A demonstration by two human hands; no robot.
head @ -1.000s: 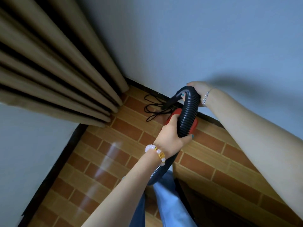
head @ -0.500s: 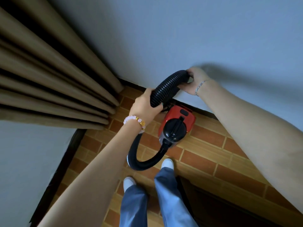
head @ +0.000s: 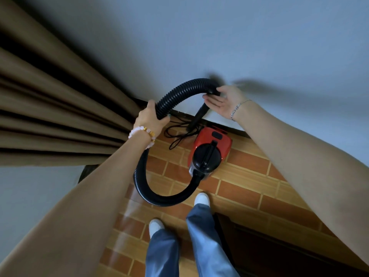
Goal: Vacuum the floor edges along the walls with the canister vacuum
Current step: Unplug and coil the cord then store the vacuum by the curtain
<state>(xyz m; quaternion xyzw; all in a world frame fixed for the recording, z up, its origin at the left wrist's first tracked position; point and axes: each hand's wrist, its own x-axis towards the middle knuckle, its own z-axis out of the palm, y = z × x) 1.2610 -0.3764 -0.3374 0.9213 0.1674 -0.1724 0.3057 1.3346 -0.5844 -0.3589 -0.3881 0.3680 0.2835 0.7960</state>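
1. Brown curtain [head: 60,116] folds fill the 9 o'clock side and end at the dark skirting board [head: 235,131].
2. At 10 o'clock from the red canister vacuum [head: 216,143], the left grip [head: 150,118] is closed round the black corrugated hose [head: 179,86]. From there the hose arches over toward 1 o'clock. Its other run loops down past 7 o'clock into the canister's front.
3. From the hose's far end hangs the rigid nozzle tube [head: 199,114]. Its long axis slants from 1 o'clock down to 7 o'clock, and its tip sits near the skirting, above a tangled power cord [head: 177,134].
4. The right grip [head: 223,102] lies open at that hose end, palm up, with straight fingers [head: 210,101] touching it but not clasping it.
5. The canister stands on the brick-pattern floor [head: 249,188], just beside the wall at 12 o'clock.
6. Judging by this, the right grip is the nearer one. It needs to close on the tube's upper end, and the tip can then be steered along the skirting.
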